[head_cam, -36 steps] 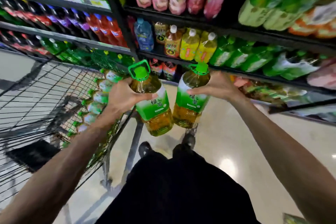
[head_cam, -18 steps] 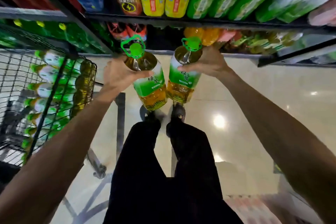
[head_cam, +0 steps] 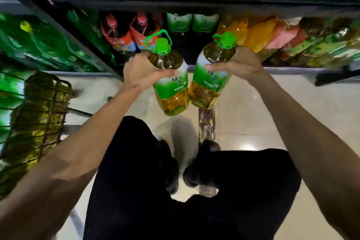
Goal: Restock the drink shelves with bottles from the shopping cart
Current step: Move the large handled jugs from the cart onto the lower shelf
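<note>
I hold two large green-tea bottles with green caps, green labels and amber liquid. My left hand [head_cam: 142,72] grips the shoulder of the left bottle [head_cam: 170,84]. My right hand [head_cam: 240,64] grips the shoulder of the right bottle [head_cam: 211,82]. Both bottles hang side by side, nearly touching, above the floor in front of the bottom shelf [head_cam: 288,69]. Behind the caps, the bottom shelf holds two green-labelled bottles [head_cam: 192,22] far back, with a dark gap in front of them.
The wire shopping cart [head_cam: 41,115] stands at the left with several more green-tea bottles in it. Red-labelled bottles [head_cam: 124,35] and orange bottles [head_cam: 253,31] flank the gap. A higher shelf [head_cam: 194,1] carries yellow and green bottles. My dark-trousered legs and shoes are below.
The view has tilted down and closer to the bottom shelf. Both hands have carried the bottles lower and nearer the shelf gap; the cart has slid further left in view.
</note>
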